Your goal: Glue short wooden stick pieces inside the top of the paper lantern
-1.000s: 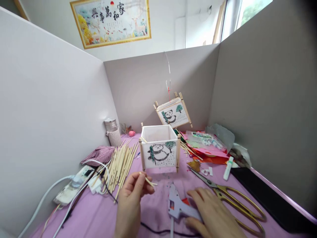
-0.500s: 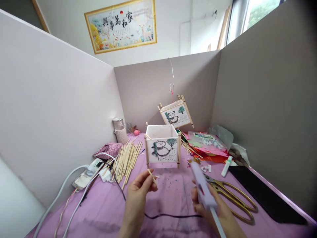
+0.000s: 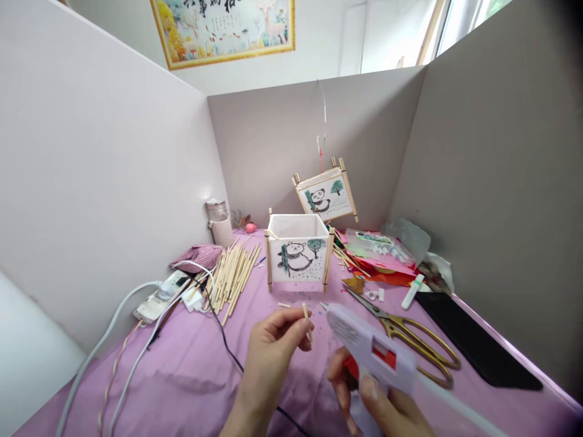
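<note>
Between thumb and fingers, my left hand (image 3: pixel 277 346) pinches a short wooden stick (image 3: pixel 306 318) that stands nearly upright. My right hand (image 3: pixel 373 394) is wrapped round the handle of a lilac glue gun (image 3: pixel 371 346). Its nozzle points left and lies close to the stick; I cannot tell if they touch. Beyond both hands stands a white box-shaped lantern (image 3: pixel 298 258) with wooden corner posts and a panda drawing. A small stick piece (image 3: pixel 284 305) lies in front of it. A similar panda lantern (image 3: pixel 325 194) hangs tilted behind.
Many loose sticks (image 3: pixel 234 273) lie at the left, near a power strip (image 3: pixel 161 297) and cables. Gold-handled scissors (image 3: pixel 410 337) rest beside the glue gun. Further right are a black flat case (image 3: pixel 478 340) and coloured papers (image 3: pixel 387 258). Grey panels wall the table on three sides.
The glue gun has turned, its nozzle swinging left towards the stick. My left hand has moved right and tipped the stick more upright. One small stick piece now lies on the table. The view has tilted down.
</note>
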A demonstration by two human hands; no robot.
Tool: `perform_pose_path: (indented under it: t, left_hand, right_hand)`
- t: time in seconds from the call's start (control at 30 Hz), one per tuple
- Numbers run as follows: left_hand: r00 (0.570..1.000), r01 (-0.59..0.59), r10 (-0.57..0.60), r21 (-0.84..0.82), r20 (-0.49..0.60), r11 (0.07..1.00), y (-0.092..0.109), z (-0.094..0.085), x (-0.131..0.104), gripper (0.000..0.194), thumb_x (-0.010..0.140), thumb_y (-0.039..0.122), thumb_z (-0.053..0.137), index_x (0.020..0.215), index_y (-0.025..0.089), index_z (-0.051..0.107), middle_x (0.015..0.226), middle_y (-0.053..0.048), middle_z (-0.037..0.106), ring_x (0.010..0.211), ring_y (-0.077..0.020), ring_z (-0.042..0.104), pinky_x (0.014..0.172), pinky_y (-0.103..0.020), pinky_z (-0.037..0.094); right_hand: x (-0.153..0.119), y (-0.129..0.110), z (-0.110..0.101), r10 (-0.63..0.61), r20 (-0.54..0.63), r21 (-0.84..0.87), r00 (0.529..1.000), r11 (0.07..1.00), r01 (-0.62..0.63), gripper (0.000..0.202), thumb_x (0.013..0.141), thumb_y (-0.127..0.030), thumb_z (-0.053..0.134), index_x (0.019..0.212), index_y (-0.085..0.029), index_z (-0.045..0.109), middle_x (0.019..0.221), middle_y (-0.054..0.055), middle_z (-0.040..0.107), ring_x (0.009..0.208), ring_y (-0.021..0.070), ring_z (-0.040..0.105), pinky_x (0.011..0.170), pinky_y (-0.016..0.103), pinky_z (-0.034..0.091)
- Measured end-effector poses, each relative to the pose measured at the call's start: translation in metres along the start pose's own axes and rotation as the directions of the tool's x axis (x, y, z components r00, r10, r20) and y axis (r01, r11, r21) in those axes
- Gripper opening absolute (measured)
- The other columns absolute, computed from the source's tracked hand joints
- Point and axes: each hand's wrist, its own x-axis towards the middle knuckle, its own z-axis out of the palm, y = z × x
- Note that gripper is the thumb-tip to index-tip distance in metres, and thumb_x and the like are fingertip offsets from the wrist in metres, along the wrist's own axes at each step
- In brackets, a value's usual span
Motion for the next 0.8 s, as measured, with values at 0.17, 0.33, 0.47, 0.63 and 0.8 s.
perform_pose_path:
  t: [0.17,0.33,0.47,0.63,0.8]
  left_hand:
    - [1.000,0.000,-0.001,0.013,0.026,1.000,0.003,0.004,-0.005,0.016,0.076,0.029,0.070,0.085,0.016,0.074,0.059,0.000,0.061,0.059,-0.0114,0.055,0.061,-0.022,0.044]
    - [0.999,0.023,-0.022,-0.038,0.027,0.999,0.004,0.006,-0.005,0.015,0.075,0.028,0.070,0.083,0.015,0.073,0.060,0.000,0.061,0.055,-0.0106,0.054,0.058,-0.022,0.044]
    - [0.998,0.040,-0.038,-0.043,0.048,0.998,0.003,0.007,-0.004,0.016,0.076,0.028,0.069,0.083,0.015,0.073,0.062,-0.001,0.062,0.055,-0.0105,0.055,0.058,-0.022,0.044]
    - [0.997,0.047,-0.043,-0.057,0.067,0.997,0.004,0.009,-0.004,0.018,0.075,0.026,0.069,0.086,0.014,0.075,0.060,-0.001,0.061,0.054,-0.0098,0.054,0.056,-0.021,0.044]
    - [0.998,0.037,-0.034,-0.060,0.058,0.997,0.007,0.011,-0.004,0.017,0.075,0.025,0.069,0.085,0.014,0.075,0.060,-0.001,0.061,0.054,-0.0100,0.054,0.056,-0.021,0.044]
  right_hand:
    - [0.004,0.001,-0.003,-0.052,0.151,0.052,0.987,0.998,0.045,0.056,0.084,-0.070,0.040,0.111,-0.023,0.050,0.070,-0.002,0.048,0.050,0.0108,0.044,0.050,0.025,0.035]
    - [0.002,0.000,-0.003,-0.044,0.090,0.043,0.995,0.998,0.040,0.049,0.087,-0.066,0.038,0.101,-0.021,0.052,0.066,-0.002,0.050,0.050,0.0104,0.045,0.053,0.024,0.035]
    - [0.001,0.007,-0.004,0.012,0.079,0.055,0.997,0.998,-0.017,0.052,0.085,-0.068,0.040,0.089,-0.018,0.052,0.063,-0.001,0.051,0.050,0.0104,0.045,0.050,0.023,0.034]
    - [0.002,0.016,-0.007,0.031,0.081,0.061,0.996,0.998,-0.036,0.058,0.082,-0.073,0.040,0.083,-0.016,0.052,0.060,0.000,0.052,0.048,0.0105,0.046,0.047,0.022,0.035]
    - [0.003,0.015,-0.006,0.012,0.051,0.068,0.999,0.998,-0.016,0.057,0.083,-0.072,0.041,0.081,-0.016,0.052,0.058,0.001,0.053,0.047,0.0103,0.047,0.046,0.022,0.035]
